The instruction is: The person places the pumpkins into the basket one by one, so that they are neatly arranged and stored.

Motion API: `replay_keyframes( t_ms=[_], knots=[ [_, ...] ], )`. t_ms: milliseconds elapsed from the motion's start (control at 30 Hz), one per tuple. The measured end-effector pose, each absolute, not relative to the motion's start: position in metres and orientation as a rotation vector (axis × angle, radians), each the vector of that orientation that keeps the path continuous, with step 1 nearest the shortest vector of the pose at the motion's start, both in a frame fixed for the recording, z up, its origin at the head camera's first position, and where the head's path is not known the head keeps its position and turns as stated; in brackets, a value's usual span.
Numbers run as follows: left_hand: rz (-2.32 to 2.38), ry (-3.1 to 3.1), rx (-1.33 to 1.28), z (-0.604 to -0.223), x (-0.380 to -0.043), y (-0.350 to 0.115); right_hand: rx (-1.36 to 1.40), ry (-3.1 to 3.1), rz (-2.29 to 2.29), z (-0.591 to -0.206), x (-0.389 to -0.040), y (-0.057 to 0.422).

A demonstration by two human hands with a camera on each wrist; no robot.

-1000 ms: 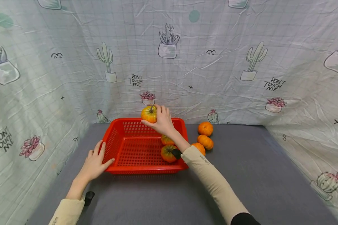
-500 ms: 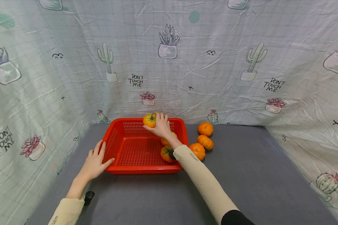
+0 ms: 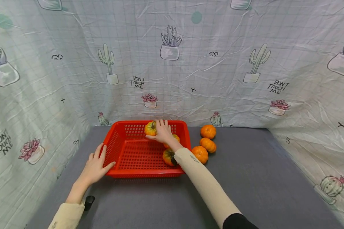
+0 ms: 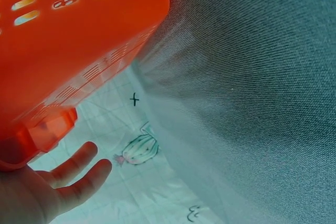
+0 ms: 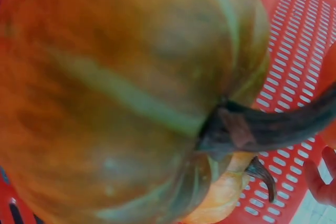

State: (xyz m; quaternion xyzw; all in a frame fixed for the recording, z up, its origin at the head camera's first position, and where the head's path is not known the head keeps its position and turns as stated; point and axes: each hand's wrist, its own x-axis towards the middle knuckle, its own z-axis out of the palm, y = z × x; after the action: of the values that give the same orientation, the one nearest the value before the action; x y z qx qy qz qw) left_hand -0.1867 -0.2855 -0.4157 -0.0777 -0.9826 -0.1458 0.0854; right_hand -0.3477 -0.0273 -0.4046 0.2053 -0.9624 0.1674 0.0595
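Note:
My right hand (image 3: 161, 132) grips a small yellow-orange pumpkin (image 3: 150, 128) with a greenish stem, low over the back of the red plastic basket (image 3: 146, 171). In the right wrist view the fingertips (image 5: 321, 182) show at the lower right edge. Two pumpkins sit along the basket's right side: one (image 3: 176, 138) partly behind the wrist, and a nearer one (image 3: 168, 157) below the forearm, which fills much of the right wrist view. At the basket's left rim rests my left hand (image 3: 93, 168), with fingers loosely extended and thumb at the front corner.
Outside the basket's right wall lie three orange pumpkins (image 3: 208, 131) in a rough line on the grey table (image 3: 246, 178). A printed cloth (image 3: 218, 70) hangs behind the table and along both sides.
My right hand has lowered the pumpkin from above the basket's back rim to inside the rim. The left hand stays at the left rim.

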Motion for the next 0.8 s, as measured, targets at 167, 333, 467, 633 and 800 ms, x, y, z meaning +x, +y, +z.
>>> replay_keyframes(
  t_ms=[167, 333, 467, 633, 800],
  knots=[
    [-0.428, -2.929, -0.239, -0.415, -0.186, -0.286, 0.641, -2.913, 0.467, -0.406, -0.347, -0.027],
    [-0.435, -2.937, -0.234, -0.415, -0.187, -0.286, 0.665, -2.926, 0.491, -0.406, -0.347, -0.023],
    [-0.440, -2.937, -0.224, -0.415, -0.188, -0.285, 0.674, -2.955, 0.503, -0.410, -0.348, -0.019],
    [-0.445, -2.938, -0.221, -0.414, -0.188, -0.285, 0.684, -3.009, 0.504, -0.414, -0.351, -0.016],
    [-0.451, -2.936, -0.223, -0.413, -0.187, -0.285, 0.707, -3.054, 0.457, -0.415, -0.352, -0.016]
  ],
)
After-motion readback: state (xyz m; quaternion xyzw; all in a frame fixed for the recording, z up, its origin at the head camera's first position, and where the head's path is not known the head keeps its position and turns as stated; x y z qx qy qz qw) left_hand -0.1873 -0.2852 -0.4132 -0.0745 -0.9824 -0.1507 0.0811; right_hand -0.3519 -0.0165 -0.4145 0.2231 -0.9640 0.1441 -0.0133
